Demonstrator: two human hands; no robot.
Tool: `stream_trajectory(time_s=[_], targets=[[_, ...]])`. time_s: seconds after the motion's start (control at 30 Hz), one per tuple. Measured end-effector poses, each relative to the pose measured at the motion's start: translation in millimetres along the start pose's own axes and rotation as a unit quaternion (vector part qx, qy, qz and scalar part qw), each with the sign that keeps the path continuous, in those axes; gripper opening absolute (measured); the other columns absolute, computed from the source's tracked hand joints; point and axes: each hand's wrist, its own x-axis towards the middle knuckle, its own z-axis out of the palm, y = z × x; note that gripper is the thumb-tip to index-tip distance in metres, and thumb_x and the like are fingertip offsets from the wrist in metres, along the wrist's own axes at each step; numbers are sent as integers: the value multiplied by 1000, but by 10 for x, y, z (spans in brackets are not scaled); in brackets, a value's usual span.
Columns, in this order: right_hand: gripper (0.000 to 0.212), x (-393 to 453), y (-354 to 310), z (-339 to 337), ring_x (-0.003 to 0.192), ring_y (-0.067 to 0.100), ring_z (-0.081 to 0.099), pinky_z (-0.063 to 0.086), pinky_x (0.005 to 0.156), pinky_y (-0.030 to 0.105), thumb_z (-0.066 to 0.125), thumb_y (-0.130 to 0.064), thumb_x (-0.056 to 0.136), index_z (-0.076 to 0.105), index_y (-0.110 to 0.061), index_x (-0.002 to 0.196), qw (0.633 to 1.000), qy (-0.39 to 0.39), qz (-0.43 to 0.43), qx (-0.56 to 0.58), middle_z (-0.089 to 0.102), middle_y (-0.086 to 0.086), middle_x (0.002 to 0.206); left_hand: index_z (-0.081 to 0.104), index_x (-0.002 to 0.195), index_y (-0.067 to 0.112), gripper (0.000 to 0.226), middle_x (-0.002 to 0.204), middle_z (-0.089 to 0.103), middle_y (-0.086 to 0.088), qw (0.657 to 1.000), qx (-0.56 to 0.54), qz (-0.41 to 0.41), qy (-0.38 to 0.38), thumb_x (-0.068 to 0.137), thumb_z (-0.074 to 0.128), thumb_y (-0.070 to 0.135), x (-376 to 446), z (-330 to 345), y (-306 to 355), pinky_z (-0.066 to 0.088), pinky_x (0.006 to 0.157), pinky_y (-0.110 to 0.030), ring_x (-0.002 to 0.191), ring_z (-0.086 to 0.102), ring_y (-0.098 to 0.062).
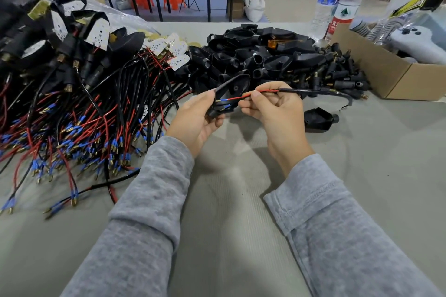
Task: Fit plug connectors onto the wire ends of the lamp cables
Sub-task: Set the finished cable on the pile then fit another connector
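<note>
Left hand (198, 120) grips black housing (229, 94), right hand (277, 106) pinches red wire (237, 98); big finished pile (72, 132) on table (241, 200), loose housings (260, 55) remain.

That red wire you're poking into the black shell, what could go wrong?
The red wire is thin and bendy, so its blue tip might buckle or miss the black shell. The right hand pinches only the wire, so the dangling cable could snag the pile of black parts.
</note>
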Motion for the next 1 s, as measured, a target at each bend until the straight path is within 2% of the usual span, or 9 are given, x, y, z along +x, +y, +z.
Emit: stream_trajectory(time_s=[0.17,0.33,0.47,0.6,0.67,0.73,0.83,0.9,1.0], targets=[[7,1,14,-4,71,23,72,59,68,29,55,6,94,57,1,98,999,22,2,-32,70,19,82,68,95,12,15,72,69,1,1000,-19,21,-8,99,54,14,-1,-34,-5,55,64,-23,63,63,-12],[9,1,26,-6,74,25,74,60,69,32,56,4,93,60,-3,90,998,34,-3,-52,73,17,81,67,108,10,18,89,71,-3,999,1,23,-27,99,51,11,-17,-37,-10,56,69,-21,69,65,-10],[13,-15,15,8,76,24,73,58,69,28,56,2,95,64,-6,88,1000,19,18,10,73,14,81,61,120,6,25,106,67,-8,999,25,23,-43,100,45,5,-25,-34,-21,56,81,-20,87,66,-12],[11,-22,7,14,77,25,73,59,71,28,53,2,97,62,-2,90,996,1,48,81,72,16,81,58,126,1,29,111,68,-8,997,34,17,-62,100,44,1,-22,-40,-27,56,84,-22,96,67,-12],[11,-25,23,29,74,23,73,59,69,27,53,3,97,62,0,91,997,-13,60,53,72,16,80,60,122,3,27,107,70,-6,997,33,13,-69,100,44,0,-28,-19,-35,56,85,-23,97,68,-12],[10,-27,51,48,69,19,71,59,67,26,55,2,96,64,3,92,998,-27,61,-6,70,17,81,65,108,7,24,94,75,-1,997,21,9,-69,99,44,-1,-34,7,-40,57,80,-21,89,70,-10],[13,-28,86,45,62,10,63,53,61,22,62,-2,92,71,-8,85,991,-33,28,-129,68,12,73,67,100,6,20,90,74,-6,998,11,-3,-59,97,49,-2,-42,28,-42,58,73,-22,86,69,-14],[15,-17,97,26,68,10,63,52,63,21,66,-7,90,73,-16,81,985,-21,8,-173,71,16,78,70,100,8,19,93,71,-10,997,29,-15,-67,94,54,-1,-56,18,-27,59,72,-25,86,68,-18],[16,-8,107,14,90,18,67,56,82,34,69,-13,89,74,-24,78,980,-4,-21,-196,72,13,91,73,89,23,29,81,74,4,986,121,-4,-117,94,55,0,-88,9,-17,58,70,-21,75,72,-11]])
